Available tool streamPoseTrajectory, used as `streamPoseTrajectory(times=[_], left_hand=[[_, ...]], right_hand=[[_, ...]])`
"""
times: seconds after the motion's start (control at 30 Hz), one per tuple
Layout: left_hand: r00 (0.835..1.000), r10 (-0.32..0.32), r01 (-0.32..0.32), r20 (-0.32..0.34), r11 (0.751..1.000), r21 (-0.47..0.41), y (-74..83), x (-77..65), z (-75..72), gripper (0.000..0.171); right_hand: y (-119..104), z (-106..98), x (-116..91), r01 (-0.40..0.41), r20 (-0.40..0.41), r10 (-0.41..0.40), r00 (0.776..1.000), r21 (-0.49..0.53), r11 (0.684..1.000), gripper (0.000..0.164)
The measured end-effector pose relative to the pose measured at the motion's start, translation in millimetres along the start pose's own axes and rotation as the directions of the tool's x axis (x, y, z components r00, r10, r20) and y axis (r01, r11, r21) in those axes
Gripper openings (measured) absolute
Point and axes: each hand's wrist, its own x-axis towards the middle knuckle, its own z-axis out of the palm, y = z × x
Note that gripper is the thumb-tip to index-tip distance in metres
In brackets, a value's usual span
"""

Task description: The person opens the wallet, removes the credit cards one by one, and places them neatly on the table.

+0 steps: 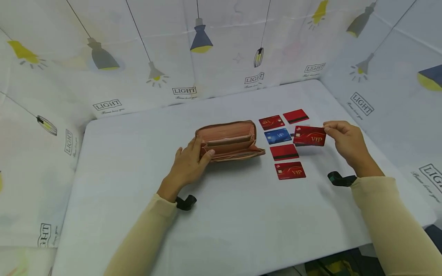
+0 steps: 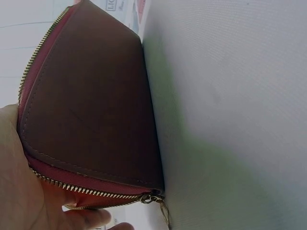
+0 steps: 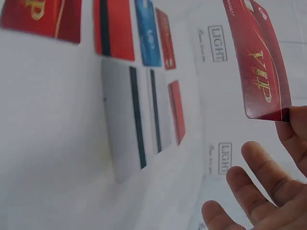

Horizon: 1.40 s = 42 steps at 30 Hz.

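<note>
A brown zip wallet stands unzipped and spread, its inner pockets facing me. My left hand grips its left edge; the left wrist view shows the brown outer cover and the brass zip. Between thumb and fingertips, my right hand pinches a red VIP card above the table. Left of it lie a blue VIP card, two red VIP cards and red striped cards. Two pale cards with dark stripes lie beneath the held card, mostly hidden in the head view.
The white table backs onto a hanging sheet printed with lamps. Black straps sit at both wrists. Dark objects lie below the table's front right edge.
</note>
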Motion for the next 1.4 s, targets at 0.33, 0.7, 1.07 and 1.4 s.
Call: streamPoseTrajectory(times=[0.33,0.7,1.07,1.4], left_hand=[[1.000,0.002,-0.002,-0.006,1.000,-0.009,-3.6,-2.7,-3.0,0.092],[1.000,0.002,-0.003,-0.008,1.000,-0.013,-3.9,-2.6,-4.0,0.089],[1.000,0.002,-0.002,-0.002,1.000,-0.010,-4.1,-2.0,-2.5,0.090],[1.000,0.012,-0.012,-0.009,1.000,-0.015,-0.9,0.4,-1.4,0.084]], right_hand=[[50,-13,-7,-0.173,0.117,0.186,0.976,-0.114,0.978,0.051],[71,-3,-4,-0.098,0.116,0.146,0.983,-0.342,0.935,0.045],[77,5,-5,-0.036,0.086,0.082,0.993,-0.439,0.898,0.034],[73,3,-12,-0.033,0.058,0.066,0.996,-0.460,0.887,0.033]])
